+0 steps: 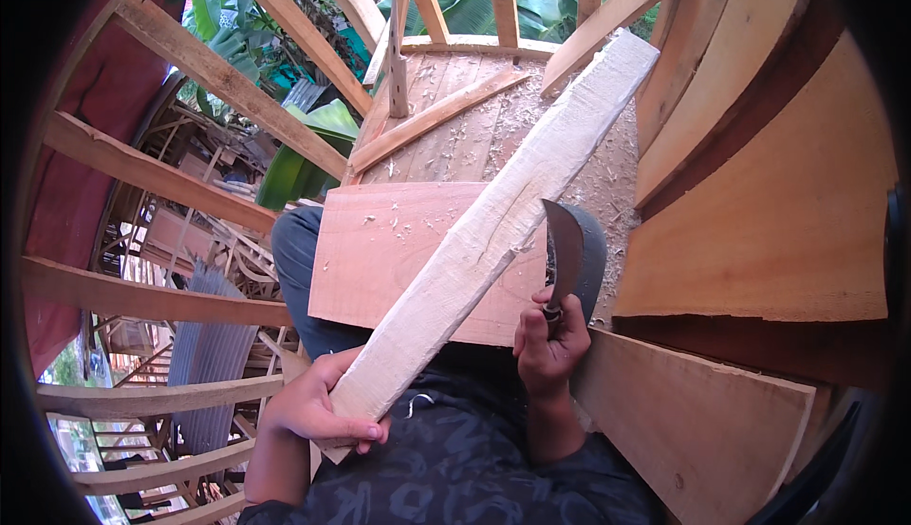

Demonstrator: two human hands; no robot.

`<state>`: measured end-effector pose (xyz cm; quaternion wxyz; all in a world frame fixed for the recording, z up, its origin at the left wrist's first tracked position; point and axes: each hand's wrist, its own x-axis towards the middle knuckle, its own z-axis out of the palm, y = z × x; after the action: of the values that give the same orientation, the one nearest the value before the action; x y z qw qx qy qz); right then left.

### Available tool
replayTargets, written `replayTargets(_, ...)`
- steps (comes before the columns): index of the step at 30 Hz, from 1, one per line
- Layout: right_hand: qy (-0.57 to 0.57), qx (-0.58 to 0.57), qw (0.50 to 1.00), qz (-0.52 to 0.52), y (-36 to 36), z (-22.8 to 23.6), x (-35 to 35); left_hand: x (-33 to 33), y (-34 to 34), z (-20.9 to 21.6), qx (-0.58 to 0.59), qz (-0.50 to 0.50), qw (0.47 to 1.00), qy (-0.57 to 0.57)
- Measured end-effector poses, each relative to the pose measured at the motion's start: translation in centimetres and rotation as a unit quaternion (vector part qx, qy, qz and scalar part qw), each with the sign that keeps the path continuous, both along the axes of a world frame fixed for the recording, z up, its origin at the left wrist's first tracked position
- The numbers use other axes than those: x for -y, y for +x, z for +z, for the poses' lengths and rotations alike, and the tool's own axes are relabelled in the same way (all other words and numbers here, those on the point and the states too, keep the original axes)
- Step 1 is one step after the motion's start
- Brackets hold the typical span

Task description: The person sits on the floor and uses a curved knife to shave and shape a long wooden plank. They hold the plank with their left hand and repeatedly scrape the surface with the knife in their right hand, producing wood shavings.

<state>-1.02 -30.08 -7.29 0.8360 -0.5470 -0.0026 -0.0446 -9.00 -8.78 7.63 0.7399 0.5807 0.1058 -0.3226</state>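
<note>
My left hand (pixel 327 402) is closed round the near end of a long pale wooden plank (pixel 474 250), which slants away from me toward the upper right. Roughly midway along it, the plank's right edge is nicked and rough. In my right hand (pixel 553 340) is a curved knife (pixel 564 250), gripped by its dark handle with the hooked blade pointing up. The blade stands just right of the plank; whether it touches the wood I cannot tell. Beneath the plank, a flat reddish board (pixel 380 250) lies across my lap.
Wood shavings lie over the plank floor (pixel 446 146), where a loose batten (pixel 436 122) rests diagonally. Slatted wooden railings (pixel 180 184) curve round the left and far sides. Wide boards (pixel 759 221) lean along the right. Corrugated sheets (pixel 211 354) and banana leaves (pixel 304 160) show beyond the slats.
</note>
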Motion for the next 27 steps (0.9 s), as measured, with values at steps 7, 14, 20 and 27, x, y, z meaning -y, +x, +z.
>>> replayTargets(7, -0.009, -0.022, 0.976, 0.216, -0.3, 2.1, 1.3, 0.3, -0.1, 0.3, 0.022, 0.018, 0.999, 0.027)
replayTargets(14, 0.050, -0.039, 0.978, 0.197, 1.3, 3.6, 0.8, 0.2, -0.3, 1.4, 0.043, 0.017, 0.996, 0.071)
replayTargets(20, 0.006, 0.002, 0.977, 0.215, 1.1, 5.0, -0.8, -0.6, -0.5, 1.2, 0.065, 0.039, 0.996, 0.056)
replayTargets(27, 0.013, -0.020, 0.983, 0.179, 1.6, 3.9, -0.6, -0.4, -0.2, 0.8, 0.060, 0.035, 0.996, 0.049)
